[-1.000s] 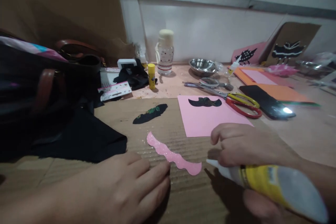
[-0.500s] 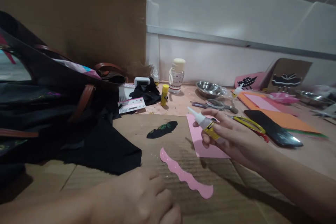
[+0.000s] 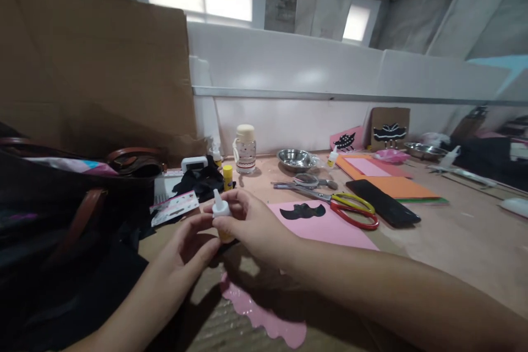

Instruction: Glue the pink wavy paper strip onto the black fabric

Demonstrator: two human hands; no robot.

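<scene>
Both hands meet over the near cardboard: the right hand (image 3: 251, 225) wraps the glue bottle (image 3: 221, 214) upright, nozzle up, perhaps so nothing drips, while the left hand (image 3: 187, 245) pinches at its base to steady it. Just below lies the wavy pink strip (image 3: 264, 316); scissors (image 3: 350, 210) rest far right.

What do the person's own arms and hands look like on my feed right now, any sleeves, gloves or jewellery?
Both arms are bare along all that shows: no sleeves, no gloves. The left hand and the right hand show no rings, and neither wrist shows a watch or band. The nails look short and unpainted, though the dim light leaves that unsure. The left forearm lies largely in shadow.
</scene>
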